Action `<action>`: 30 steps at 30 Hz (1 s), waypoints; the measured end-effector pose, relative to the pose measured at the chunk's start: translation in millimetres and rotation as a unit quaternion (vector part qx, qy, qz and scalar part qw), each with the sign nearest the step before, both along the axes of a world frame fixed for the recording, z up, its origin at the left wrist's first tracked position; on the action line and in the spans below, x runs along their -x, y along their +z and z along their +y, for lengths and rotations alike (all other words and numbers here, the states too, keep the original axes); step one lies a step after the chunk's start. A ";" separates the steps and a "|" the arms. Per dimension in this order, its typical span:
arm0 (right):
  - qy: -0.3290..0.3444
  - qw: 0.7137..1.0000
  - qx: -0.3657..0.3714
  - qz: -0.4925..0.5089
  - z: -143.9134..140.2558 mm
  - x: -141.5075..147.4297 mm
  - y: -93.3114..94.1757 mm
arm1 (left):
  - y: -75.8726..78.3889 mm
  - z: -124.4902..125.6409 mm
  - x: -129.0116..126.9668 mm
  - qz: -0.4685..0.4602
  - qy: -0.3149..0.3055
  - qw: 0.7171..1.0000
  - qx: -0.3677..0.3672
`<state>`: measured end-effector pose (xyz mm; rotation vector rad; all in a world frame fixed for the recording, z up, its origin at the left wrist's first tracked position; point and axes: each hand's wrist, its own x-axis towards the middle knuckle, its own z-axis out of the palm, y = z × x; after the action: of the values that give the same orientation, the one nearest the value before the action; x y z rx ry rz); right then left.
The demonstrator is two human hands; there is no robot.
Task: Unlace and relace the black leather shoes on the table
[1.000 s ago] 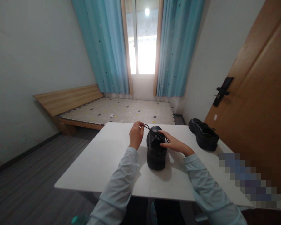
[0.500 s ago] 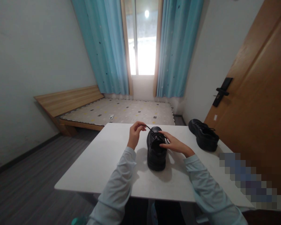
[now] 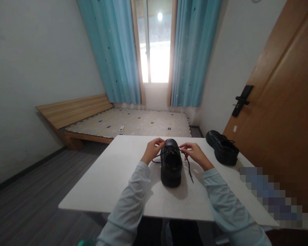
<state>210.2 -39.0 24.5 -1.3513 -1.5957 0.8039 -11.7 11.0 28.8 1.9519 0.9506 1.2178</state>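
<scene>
A black lace-up shoe (image 3: 171, 174) stands on the white table in front of me, toe pointing away. At its left side is my left hand (image 3: 154, 149), with fingers drawn together and the tips by the shoe's upper near the toe. Whatever lies between those tips is too small to make out. One end of the black shoelace loops out below this hand. On the right side, my right hand (image 3: 195, 153) pinches the shoelace (image 3: 189, 167) close to the eyelets, and the lace's free end hangs down to the table.
A second black shoe (image 3: 224, 150) rests at the right edge of the white table (image 3: 105, 184). Beyond the table is a bed (image 3: 133, 119) with a small white remote (image 3: 121, 128) on it. A wooden door (image 3: 279, 102) stands to the right, and a blurred patch covers the table's right corner.
My left hand has lowered and come closer to the shoe; the lace it held up now droops on the left. My right hand has drawn out of the shoe opening to the right.
</scene>
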 end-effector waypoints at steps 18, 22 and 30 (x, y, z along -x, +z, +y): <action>-0.024 0.997 -0.041 0.056 9.9 21.0 -17.3 | -4.1 -3.0 -2.8 0.104 -0.083 0.990 -0.044; -0.057 0.995 -0.081 0.002 11.9 21.9 -19.3 | -4.8 -2.5 -2.8 0.106 -0.084 0.990 -0.048; -0.095 0.986 -0.136 -0.035 7.8 30.4 -14.6 | -8.2 0.5 -2.6 0.110 -0.084 0.988 -0.063</action>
<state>179.8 -31.2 9.9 -1.3188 -1.5378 0.4111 -9.0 11.5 20.6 2.2534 0.8119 1.0029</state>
